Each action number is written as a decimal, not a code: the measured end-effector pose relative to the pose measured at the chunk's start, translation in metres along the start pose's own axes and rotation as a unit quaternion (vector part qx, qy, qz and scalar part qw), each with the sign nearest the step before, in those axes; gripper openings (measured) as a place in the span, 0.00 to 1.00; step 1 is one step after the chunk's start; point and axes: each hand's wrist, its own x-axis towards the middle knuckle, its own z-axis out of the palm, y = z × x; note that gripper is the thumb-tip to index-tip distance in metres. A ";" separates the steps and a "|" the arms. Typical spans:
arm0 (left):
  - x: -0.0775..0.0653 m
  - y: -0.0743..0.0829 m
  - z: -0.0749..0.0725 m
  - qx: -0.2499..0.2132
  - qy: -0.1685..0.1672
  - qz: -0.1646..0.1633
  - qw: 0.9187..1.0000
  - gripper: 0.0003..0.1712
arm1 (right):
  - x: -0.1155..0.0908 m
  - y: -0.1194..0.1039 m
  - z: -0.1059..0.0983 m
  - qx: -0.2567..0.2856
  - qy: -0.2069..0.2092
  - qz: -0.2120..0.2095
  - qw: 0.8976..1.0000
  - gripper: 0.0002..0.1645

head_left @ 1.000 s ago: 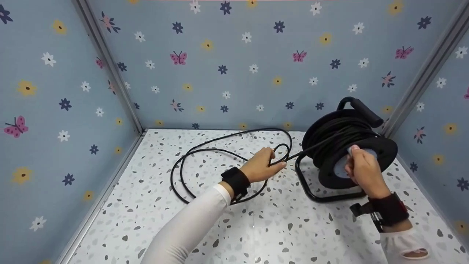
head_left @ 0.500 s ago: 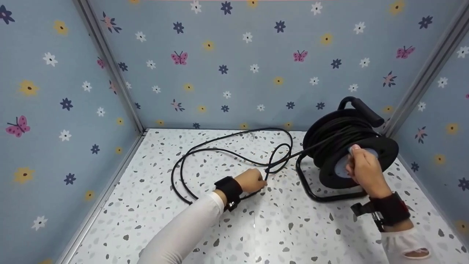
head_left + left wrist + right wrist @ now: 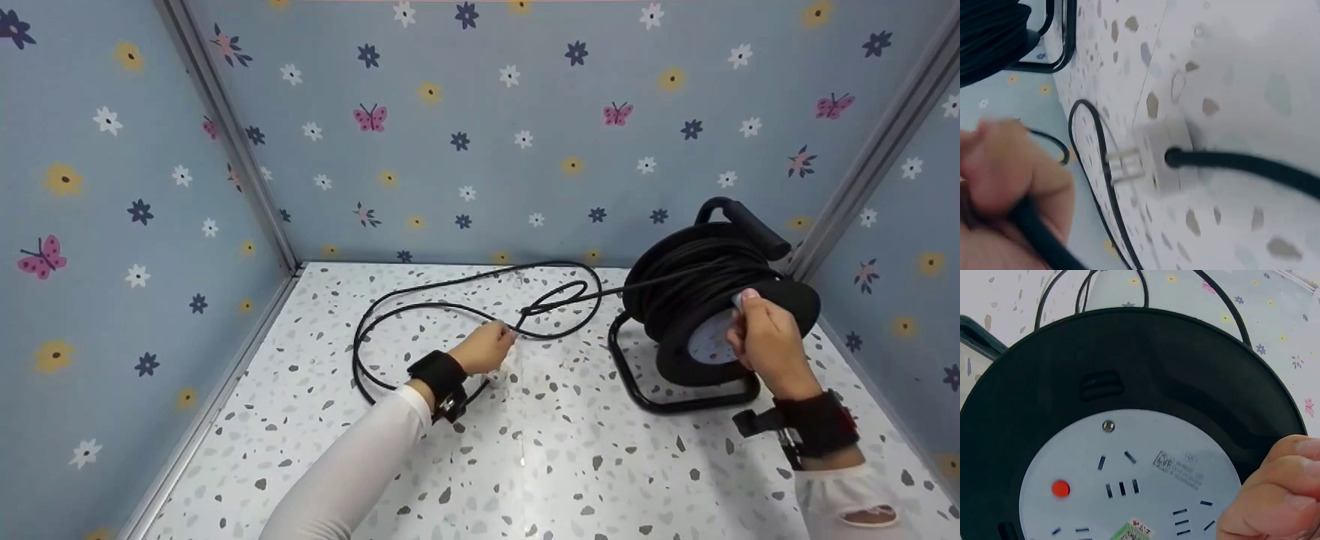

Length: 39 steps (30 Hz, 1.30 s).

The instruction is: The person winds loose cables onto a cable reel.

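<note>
Up top, 3 blue flowery walls [image 3: 480, 157]; below, speckled floor [image 3: 585, 465]. Black reel [image 3: 697, 315] at right, cord [image 3: 527, 310] looping mid-frame. Pinching cord with left hand [image 3: 484, 349], gripping what looks like 1 pale knob [image 3: 737, 300] with right hand [image 3: 772, 341]. Seems like winding in. Calls next for turning the reel, feeding cord.

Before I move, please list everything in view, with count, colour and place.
walls: three, floral blue, left, back, right
posts: two, grey, back corners
surface: one, speckled white, below
reel: one, black, right side
handle: one, black, reel top
stand: one, black, under reel
socket plate: one, pale grey, reel's near face
button: one, red, socket plate
cable: one, black, wound on reel, looped leftward
plug: one, white, surface, left wrist view
pale piece: one, bluish, reel's near face
wrist straps: two, black, left, right
sleeves: two, white, left, right
left grip: one, bare, pinching cable
right grip: one, bare, around pale piece
</note>
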 end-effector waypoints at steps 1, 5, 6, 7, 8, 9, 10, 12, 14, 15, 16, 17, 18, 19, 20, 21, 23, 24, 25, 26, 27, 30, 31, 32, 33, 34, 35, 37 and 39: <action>-0.001 -0.001 -0.003 0.000 0.013 0.002 1.000 0.23 | 0.000 0.001 -0.002 -0.001 0.000 0.000 1.000 0.34; -0.008 -0.011 -0.020 0.012 0.056 -0.005 0.998 0.32 | 0.002 0.003 -0.008 -0.001 0.007 0.001 1.000 0.33; -0.011 -0.014 -0.025 0.012 0.067 -0.011 0.998 0.35 | 0.003 0.004 -0.010 -0.001 0.010 0.001 1.000 0.33; -0.013 -0.019 -0.030 0.018 0.083 -0.016 0.996 0.36 | 0.003 0.004 -0.011 0.002 0.014 0.001 1.000 0.33; -0.014 -0.023 -0.036 0.023 0.103 -0.020 0.994 0.36 | 0.004 0.005 -0.013 0.006 0.018 0.001 1.000 0.33; -0.016 -0.028 -0.042 0.031 0.124 -0.022 0.992 0.36 | 0.004 0.005 -0.014 0.008 0.023 0.001 1.000 0.33; -0.018 -0.033 -0.048 0.038 0.146 -0.022 0.988 0.36 | 0.005 0.005 -0.015 0.013 0.027 0.002 1.000 0.33; -0.023 -0.044 -0.061 0.037 0.177 -0.020 0.983 0.36 | 0.005 0.006 -0.016 0.013 0.031 0.004 0.999 0.33; -0.028 -0.055 -0.075 0.038 0.198 -0.015 0.979 0.36 | 0.006 0.007 -0.017 0.009 0.033 0.005 0.999 0.33; -0.032 -0.061 -0.083 0.035 0.204 -0.013 0.978 0.36 | 0.006 0.007 -0.017 0.008 0.033 0.006 0.999 0.33; -0.035 -0.067 -0.090 0.029 0.212 -0.012 0.977 0.36 | 0.006 0.007 -0.017 0.007 0.032 0.006 0.999 0.33; -0.039 -0.074 -0.097 0.022 0.220 -0.013 0.975 0.36 | 0.006 0.007 -0.017 0.005 0.031 0.006 0.999 0.33; -0.043 -0.080 -0.105 0.016 0.229 -0.015 0.973 0.36 | 0.006 0.007 -0.018 0.005 0.031 0.006 0.999 0.32; -0.047 -0.087 -0.112 0.006 0.239 -0.019 0.971 0.36 | 0.006 0.007 -0.018 0.007 0.031 0.006 0.999 0.32; -0.051 -0.094 -0.119 -0.003 0.249 -0.023 0.968 0.36 | 0.006 0.007 -0.018 0.008 0.031 0.006 0.999 0.32; -0.055 -0.101 -0.125 -0.009 0.261 -0.028 0.965 0.36 | 0.006 0.007 -0.018 0.011 0.031 0.006 0.999 0.32; -0.063 -0.114 -0.136 -0.022 0.288 -0.040 0.957 0.36 | 0.006 0.006 -0.019 0.008 0.032 0.006 0.999 0.32; -0.067 -0.121 -0.140 -0.029 0.299 -0.046 0.953 0.35 | 0.006 0.006 -0.019 0.006 0.033 0.006 0.999 0.32; -0.070 -0.126 -0.144 -0.039 0.308 -0.050 0.949 0.35 | 0.007 0.006 -0.020 0.006 0.033 0.007 0.999 0.32; -0.073 -0.132 -0.147 -0.050 0.317 -0.053 0.945 0.35 | 0.007 0.006 -0.021 0.003 0.034 0.008 0.999 0.32; -0.075 -0.136 -0.149 -0.065 0.326 -0.055 0.941 0.35 | 0.007 0.006 -0.022 0.006 0.034 0.011 0.999 0.31; -0.080 -0.146 -0.154 -0.114 0.342 -0.058 0.931 0.34 | 0.008 0.007 -0.026 -0.001 0.032 0.016 0.999 0.32; -0.081 -0.149 -0.154 -0.127 0.345 -0.058 0.928 0.33 | 0.009 0.008 -0.027 -0.005 0.032 0.017 0.999 0.32; -0.081 -0.150 -0.154 -0.133 0.349 -0.059 0.926 0.33 | 0.009 0.009 -0.029 -0.010 0.031 0.018 0.999 0.32; -0.082 -0.152 -0.154 -0.134 0.351 -0.060 0.925 0.32 | 0.009 0.010 -0.031 -0.015 0.033 0.019 0.999 0.32; -0.082 -0.153 -0.153 -0.134 0.351 -0.060 0.925 0.32 | 0.010 0.011 -0.033 -0.018 0.036 0.020 0.999 0.32; -0.082 -0.154 -0.153 -0.128 0.351 -0.063 0.926 0.32 | 0.010 0.012 -0.034 -0.020 0.039 0.021 0.999 0.32; -0.084 -0.155 -0.150 -0.111 0.349 -0.068 0.928 0.32 | 0.011 0.014 -0.038 -0.016 0.046 0.025 0.998 0.32; -0.084 -0.156 -0.148 -0.097 0.345 -0.071 0.931 0.31 | 0.012 0.018 -0.043 -0.009 0.053 0.033 0.998 0.31</action>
